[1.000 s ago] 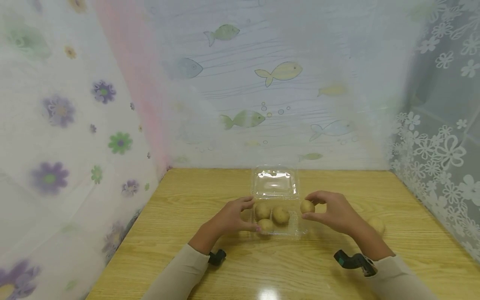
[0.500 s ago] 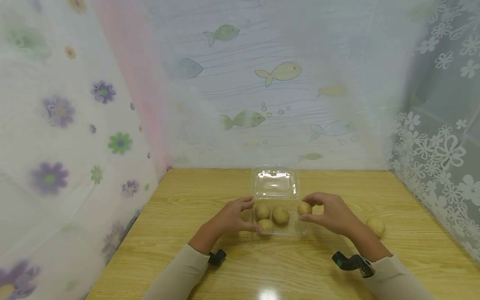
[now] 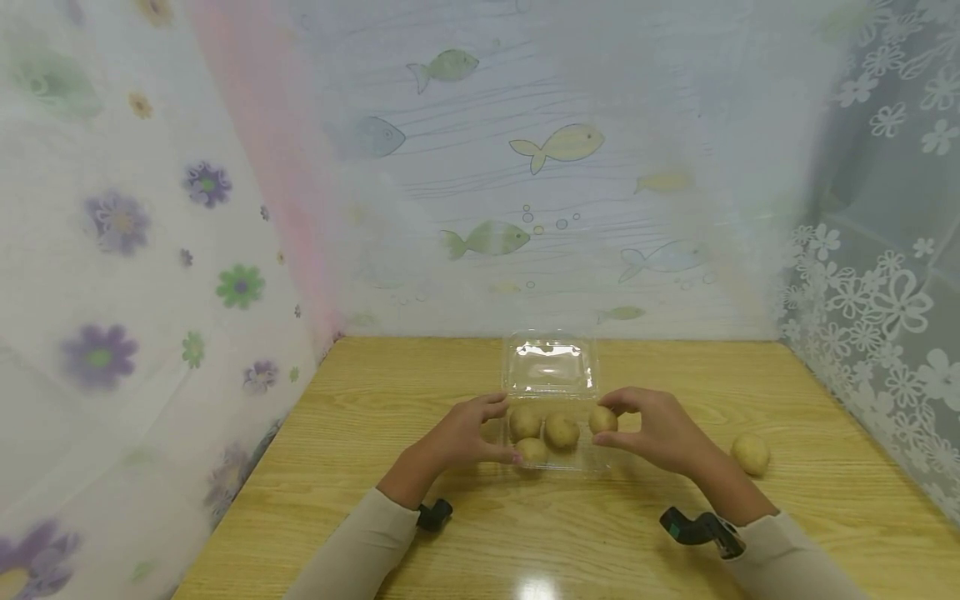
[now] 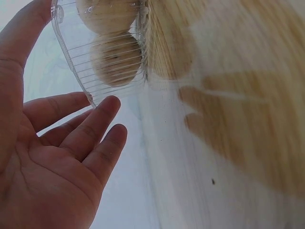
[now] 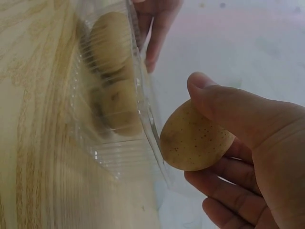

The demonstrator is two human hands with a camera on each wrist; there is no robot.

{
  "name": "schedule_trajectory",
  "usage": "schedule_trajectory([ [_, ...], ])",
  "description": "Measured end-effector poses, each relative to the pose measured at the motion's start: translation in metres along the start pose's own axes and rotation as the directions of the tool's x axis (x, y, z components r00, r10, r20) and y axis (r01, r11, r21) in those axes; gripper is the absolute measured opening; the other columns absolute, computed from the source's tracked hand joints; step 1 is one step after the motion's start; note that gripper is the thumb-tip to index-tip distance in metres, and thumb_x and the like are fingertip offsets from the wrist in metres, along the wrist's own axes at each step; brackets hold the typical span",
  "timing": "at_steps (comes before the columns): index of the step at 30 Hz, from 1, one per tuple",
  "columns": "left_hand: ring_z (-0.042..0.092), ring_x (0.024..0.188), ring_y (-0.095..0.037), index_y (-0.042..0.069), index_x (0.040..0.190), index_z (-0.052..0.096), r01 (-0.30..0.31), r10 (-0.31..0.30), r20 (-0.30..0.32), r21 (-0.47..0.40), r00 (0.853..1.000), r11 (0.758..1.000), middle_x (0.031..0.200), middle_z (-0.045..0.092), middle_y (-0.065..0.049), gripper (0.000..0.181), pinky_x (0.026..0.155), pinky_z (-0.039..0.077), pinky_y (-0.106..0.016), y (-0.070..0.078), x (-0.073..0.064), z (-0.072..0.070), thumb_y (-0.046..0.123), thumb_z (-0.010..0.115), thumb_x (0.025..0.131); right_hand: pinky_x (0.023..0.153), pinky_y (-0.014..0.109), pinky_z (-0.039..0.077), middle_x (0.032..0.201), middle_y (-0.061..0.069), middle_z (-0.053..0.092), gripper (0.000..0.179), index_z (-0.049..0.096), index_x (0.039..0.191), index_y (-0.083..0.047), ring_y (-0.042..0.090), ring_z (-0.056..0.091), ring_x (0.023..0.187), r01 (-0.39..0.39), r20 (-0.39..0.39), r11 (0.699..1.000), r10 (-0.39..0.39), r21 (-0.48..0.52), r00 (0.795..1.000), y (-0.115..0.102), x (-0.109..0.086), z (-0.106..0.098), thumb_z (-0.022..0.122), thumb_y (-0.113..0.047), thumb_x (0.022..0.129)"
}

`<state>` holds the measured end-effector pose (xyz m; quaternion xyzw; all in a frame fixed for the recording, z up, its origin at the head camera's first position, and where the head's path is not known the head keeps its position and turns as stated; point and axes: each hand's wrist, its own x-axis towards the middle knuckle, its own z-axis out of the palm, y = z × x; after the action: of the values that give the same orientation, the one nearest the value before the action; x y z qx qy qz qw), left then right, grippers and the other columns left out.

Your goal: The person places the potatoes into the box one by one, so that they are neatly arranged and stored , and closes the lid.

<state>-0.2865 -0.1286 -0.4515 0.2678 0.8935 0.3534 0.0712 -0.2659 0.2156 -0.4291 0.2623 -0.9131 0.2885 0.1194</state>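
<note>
A clear plastic clamshell container [image 3: 588, 460] stands with its lid [image 3: 551, 365] raised at the back. Three potatoes lie inside: one at back left [image 3: 524, 423], one in the middle [image 3: 561, 431] and one at front left [image 3: 532, 452]. My left hand [image 3: 467, 433] holds the container's left side, thumb near the front corner and fingers at the rear; the left wrist view shows fingertips touching the rim. Between thumb and fingers, my right hand [image 3: 660, 429] pinches another potato [image 5: 195, 138], brown-speckled, over the container's right rim. Its lower fingers are partly hidden.
One more potato [image 3: 751, 455] lies on the wooden table [image 3: 600, 542], right of the right forearm. Patterned sheets close off the back [image 3: 480, 183], left and right. A dark wrist camera mount [image 3: 693, 527] juts out beneath each wrist.
My right hand has moved slightly left with its potato, from beside the container to over its right rim. The left hand and the other potatoes stay put.
</note>
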Motion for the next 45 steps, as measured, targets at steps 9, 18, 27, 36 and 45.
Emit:
schedule_trajectory([
  [9,0.044,0.149,-0.028,0.011,0.162,0.035,0.001,-0.001,0.004,0.012,1.000,1.000,0.156,0.053,-0.008,0.110,0.117,0.043,-0.047,0.000,0.001,0.000,0.058,0.087,0.077,0.091,0.049,0.056,0.105,-0.013,0.075,0.048,0.075,0.117,-0.018,0.010,0.070,0.097,0.024,-0.018,1.000,-0.024,0.004,1.000,-0.002,0.000,0.005,0.088,-0.046,0.081],
  [18,0.045,0.148,-0.028,0.010,0.162,0.035,-0.002,0.002,0.003,0.021,1.000,1.000,0.154,0.054,-0.008,0.109,0.117,0.043,-0.047,0.000,0.002,0.000,0.056,0.088,0.077,0.088,0.047,0.056,0.109,-0.009,0.075,0.045,0.075,0.117,-0.017,0.015,0.068,0.101,0.037,0.000,0.999,-0.037,-0.002,0.999,-0.002,0.000,0.012,0.088,-0.042,0.082],
  [27,0.042,0.150,-0.029,0.009,0.161,0.036,-0.004,0.004,0.000,0.020,1.000,1.000,0.156,0.052,-0.008,0.109,0.117,0.043,-0.048,0.000,0.001,0.000,0.058,0.087,0.077,0.088,0.048,0.055,0.110,-0.007,0.074,0.043,0.076,0.114,-0.018,0.021,0.067,0.101,0.018,0.027,1.000,-0.018,0.008,0.999,-0.003,0.000,0.018,0.090,-0.042,0.080],
  [36,0.042,0.150,-0.029,0.009,0.161,0.036,-0.007,0.007,0.000,0.024,1.000,1.000,0.156,0.052,-0.008,0.110,0.117,0.043,-0.048,-0.001,0.001,0.000,0.058,0.087,0.077,0.082,0.039,0.052,0.111,-0.009,0.074,0.044,0.076,0.114,-0.018,0.020,0.064,0.099,0.014,0.058,1.000,-0.013,-0.019,0.998,-0.001,0.000,0.022,0.089,-0.044,0.080],
  [45,0.044,0.149,-0.029,0.009,0.161,0.037,-0.010,0.010,-0.004,0.029,1.000,1.000,0.155,0.053,-0.009,0.108,0.117,0.043,-0.048,0.000,0.001,0.000,0.058,0.087,0.078,0.080,0.036,0.051,0.110,-0.009,0.073,0.043,0.076,0.114,-0.019,0.021,0.063,0.099,0.007,0.065,0.999,-0.005,-0.033,0.998,-0.003,0.000,0.022,0.090,-0.042,0.080],
])
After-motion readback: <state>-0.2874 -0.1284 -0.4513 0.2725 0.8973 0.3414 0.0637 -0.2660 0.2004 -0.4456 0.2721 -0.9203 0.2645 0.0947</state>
